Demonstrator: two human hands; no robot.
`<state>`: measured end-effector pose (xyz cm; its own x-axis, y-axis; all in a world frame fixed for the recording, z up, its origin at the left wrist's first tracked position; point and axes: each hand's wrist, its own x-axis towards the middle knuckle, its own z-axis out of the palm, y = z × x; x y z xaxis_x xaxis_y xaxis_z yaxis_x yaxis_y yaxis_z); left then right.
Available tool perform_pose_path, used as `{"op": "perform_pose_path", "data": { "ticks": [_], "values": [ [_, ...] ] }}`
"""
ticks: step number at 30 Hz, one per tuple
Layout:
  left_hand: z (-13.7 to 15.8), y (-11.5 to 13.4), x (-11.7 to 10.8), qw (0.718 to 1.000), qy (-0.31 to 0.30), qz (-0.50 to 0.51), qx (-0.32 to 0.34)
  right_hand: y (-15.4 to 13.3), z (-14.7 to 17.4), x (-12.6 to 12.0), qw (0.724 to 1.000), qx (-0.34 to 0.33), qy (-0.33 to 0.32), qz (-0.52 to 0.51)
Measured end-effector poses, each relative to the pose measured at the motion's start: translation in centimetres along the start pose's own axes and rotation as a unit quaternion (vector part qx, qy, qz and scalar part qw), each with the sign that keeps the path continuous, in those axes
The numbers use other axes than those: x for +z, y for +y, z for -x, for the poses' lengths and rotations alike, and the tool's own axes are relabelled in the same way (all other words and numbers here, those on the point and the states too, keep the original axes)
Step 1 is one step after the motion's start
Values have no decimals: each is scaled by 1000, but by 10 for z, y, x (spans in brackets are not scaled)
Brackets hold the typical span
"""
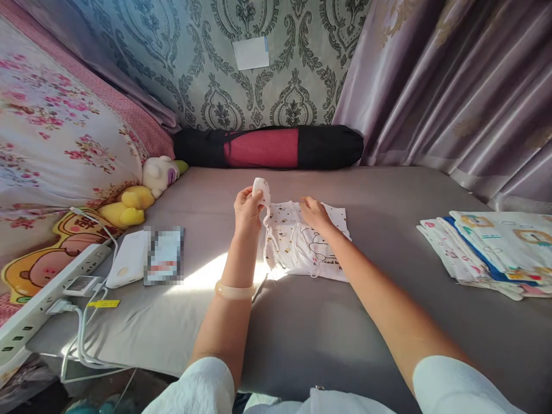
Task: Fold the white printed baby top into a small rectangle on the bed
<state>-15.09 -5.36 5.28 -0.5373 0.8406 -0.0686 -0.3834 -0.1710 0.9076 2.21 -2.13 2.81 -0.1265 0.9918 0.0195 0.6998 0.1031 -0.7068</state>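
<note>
A small white baby garment [287, 224] with a tiny print, cord ties and a cartoon animal drawing lies folded on the grey bed sheet in front of me. My left hand [248, 210], a pale bangle on its wrist, pinches a narrow end of this cloth between thumb and fingers and lifts it above the garment's left edge. On the garment's upper part, right of the middle, rests my right hand [314, 213]. Its fingers are bent together against the fabric, and their tips are partly hidden.
Folded printed cloths [495, 253] are stacked at the right. Along the wall lies a long black and red bag [263, 148]. To the left are a white power bank [128, 259], a blurred flat object [164, 256], a power strip [56, 296] with cables, and plush toys [129, 206].
</note>
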Motion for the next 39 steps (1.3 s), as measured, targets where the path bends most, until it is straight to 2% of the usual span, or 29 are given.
{"op": "perform_pose_path", "data": {
  "ticks": [2,4,7,10,13,18,20,22,24,26,30,32,35,39],
  "values": [
    [7,-4,8,1000,-27,-2,-10,12,6,-10,985,71,1,-155],
    [13,-11,14,998,-56,-8,-15,23,11,-15,950,132,-8,-284],
    [20,-26,20,994,-103,-32,-18,34,16,-16,900,189,-12,-394],
    [24,-43,23,987,-149,-59,-15,40,17,-13,879,202,-24,-431],
    [30,-58,25,976,-203,-82,-10,43,17,-11,878,189,-53,-436],
    [40,-73,26,926,-339,-167,6,44,14,-13,884,175,-87,-425],
    [41,-75,26,912,-345,-217,32,43,14,-13,873,179,-86,-445],
    [39,-76,23,907,-309,-280,67,42,15,-13,867,186,-71,-457],
    [35,-76,18,892,-257,-357,106,40,16,-11,875,187,-43,-444],
    [30,-76,12,857,-224,-441,143,40,17,-9,893,171,-16,-417],
    [25,-77,-2,765,-223,-573,191,46,16,-9,938,124,20,-324],
    [24,-80,-6,733,-228,-610,196,50,15,-9,966,107,32,-233],
    [24,-84,-9,708,-234,-636,196,54,17,-9,993,77,54,-67],
    [26,-86,-8,691,-236,-651,209,50,26,-6,991,31,91,94]
  ]
}}
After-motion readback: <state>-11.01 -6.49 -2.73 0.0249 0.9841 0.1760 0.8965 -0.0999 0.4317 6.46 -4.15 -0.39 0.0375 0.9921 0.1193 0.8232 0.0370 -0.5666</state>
